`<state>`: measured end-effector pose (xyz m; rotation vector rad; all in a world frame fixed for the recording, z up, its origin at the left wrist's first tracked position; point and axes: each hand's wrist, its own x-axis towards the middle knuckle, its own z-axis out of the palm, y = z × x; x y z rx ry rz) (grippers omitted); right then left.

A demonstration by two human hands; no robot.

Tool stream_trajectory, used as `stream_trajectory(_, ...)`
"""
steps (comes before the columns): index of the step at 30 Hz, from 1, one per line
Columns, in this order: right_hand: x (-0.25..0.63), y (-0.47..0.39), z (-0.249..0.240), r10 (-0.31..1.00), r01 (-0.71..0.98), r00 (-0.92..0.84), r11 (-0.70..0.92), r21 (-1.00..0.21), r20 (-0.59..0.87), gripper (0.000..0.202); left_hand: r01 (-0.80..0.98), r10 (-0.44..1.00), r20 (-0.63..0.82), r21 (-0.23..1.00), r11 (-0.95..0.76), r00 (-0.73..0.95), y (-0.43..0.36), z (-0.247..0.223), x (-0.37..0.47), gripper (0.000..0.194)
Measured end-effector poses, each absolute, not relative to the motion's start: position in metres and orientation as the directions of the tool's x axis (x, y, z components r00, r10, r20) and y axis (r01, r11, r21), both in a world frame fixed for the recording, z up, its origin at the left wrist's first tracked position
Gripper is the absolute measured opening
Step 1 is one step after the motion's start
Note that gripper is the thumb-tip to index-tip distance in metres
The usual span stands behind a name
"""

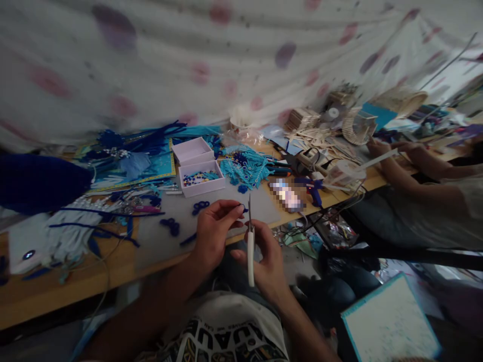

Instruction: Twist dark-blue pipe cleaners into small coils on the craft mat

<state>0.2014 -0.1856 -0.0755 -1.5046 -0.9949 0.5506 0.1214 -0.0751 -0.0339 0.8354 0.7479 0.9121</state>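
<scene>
Near the table's front edge, my left hand [217, 229] pinches a small dark blue piece [245, 208] between thumb and fingertips. My right hand [266, 256] holds scissors with white handles [251, 256], their blades pointing up just right of the blue piece. Whether the blades touch it cannot be made out. Dark blue looped pieces [171, 226] lie on the grey mat [151, 251] to the left of my hands. Behind them is an open white box of mixed beads [202, 186], with its lid [192, 151] beyond it.
Turquoise fringed strands [245, 168], a blurred lit phone [287, 195] and a blue glue gun [314, 191] lie right of the box. Wooden sticks [320, 143] are farther back. Another person's hands [383, 151] are at the right. White strands [75, 229] lie left.
</scene>
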Motion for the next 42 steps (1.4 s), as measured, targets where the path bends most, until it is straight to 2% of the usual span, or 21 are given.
stream_trajectory(7,0.199,-0.177,-0.078,0.828,0.301,0.516,0.065,-0.951,0.220,0.039,-0.379,0.858,-0.248,0.817,0.434,0.449,-0.072,-0.041,0.122,0.028)
stream_trajectory(11,0.202,-0.176,-0.085,0.817,0.292,0.539,0.047,-0.955,0.205,0.038,-0.345,0.851,-0.258,0.830,0.438,0.458,-0.069,-0.048,0.120,0.029)
stream_trajectory(20,0.207,-0.181,-0.095,0.797,0.197,0.597,-0.037,-0.980,0.090,0.039,-0.289,0.863,-0.238,0.874,0.390,0.445,-0.070,-0.061,0.126,0.023)
stream_trajectory(25,0.210,-0.191,-0.097,0.807,0.076,0.590,-0.058,-0.995,-0.002,0.037,-0.211,0.846,-0.237,0.904,0.372,0.478,-0.078,-0.068,0.134,0.020)
stream_trajectory(32,0.211,-0.227,-0.107,0.746,-0.008,0.645,-0.206,-0.978,-0.163,0.042,-0.076,0.760,-0.308,0.903,0.423,0.572,-0.107,-0.094,0.146,0.015)
stream_trajectory(38,0.210,-0.241,-0.117,0.701,0.034,0.703,-0.205,-0.978,-0.123,0.026,-0.017,0.717,-0.314,0.911,0.413,0.622,-0.119,-0.106,0.152,0.017)
stream_trajectory(42,0.208,-0.245,-0.124,0.687,0.053,0.718,-0.214,-0.975,-0.111,0.026,-0.007,0.711,-0.327,0.906,0.423,0.623,-0.121,-0.110,0.153,0.015)
